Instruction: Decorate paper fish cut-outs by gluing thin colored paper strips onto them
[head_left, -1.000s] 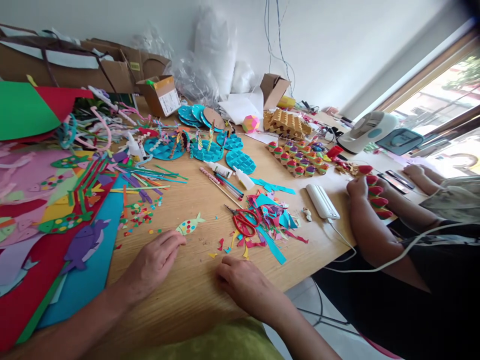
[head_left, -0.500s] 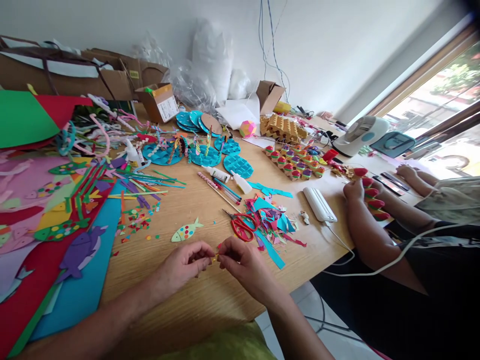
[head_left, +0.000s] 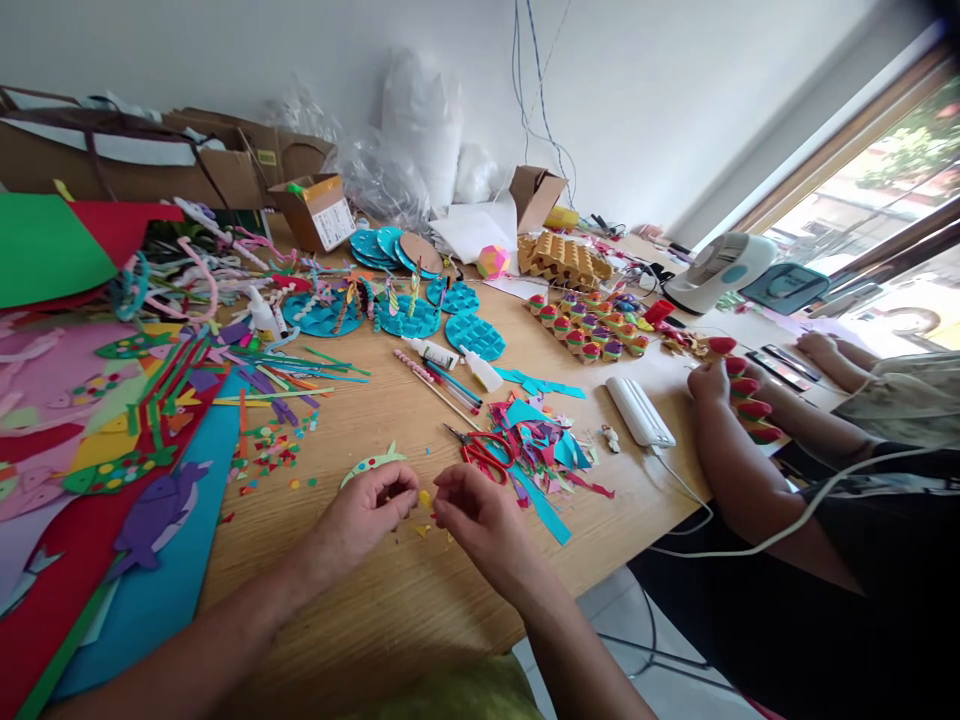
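My left hand [head_left: 373,503] is closed in a pinch above the table, partly covering a pale green paper fish [head_left: 367,466] with coloured dots. Whatever lies between its fingertips is too small to make out. Just to the right, my right hand [head_left: 480,515] is also pinched, with a tiny red paper piece [head_left: 436,517] showing at the fingertips. Small yellow paper scraps [head_left: 423,530] lie on the wood between and below the hands. Red-handled scissors [head_left: 487,455] rest beyond my right hand, touching a heap of coloured paper scraps [head_left: 536,440].
Glue bottles [head_left: 480,370] and pencils lie ahead. Paper strips, dots and a purple paper fish [head_left: 161,505] spread leftward. Blue painted discs [head_left: 409,314] and an egg carton [head_left: 589,325] stand farther back. A white power strip [head_left: 639,412] and a co-worker's arms [head_left: 739,480] are at right.
My hands have drawn slightly apart, and the left now covers part of the fish. Yellow scraps now show on the table between and below them.
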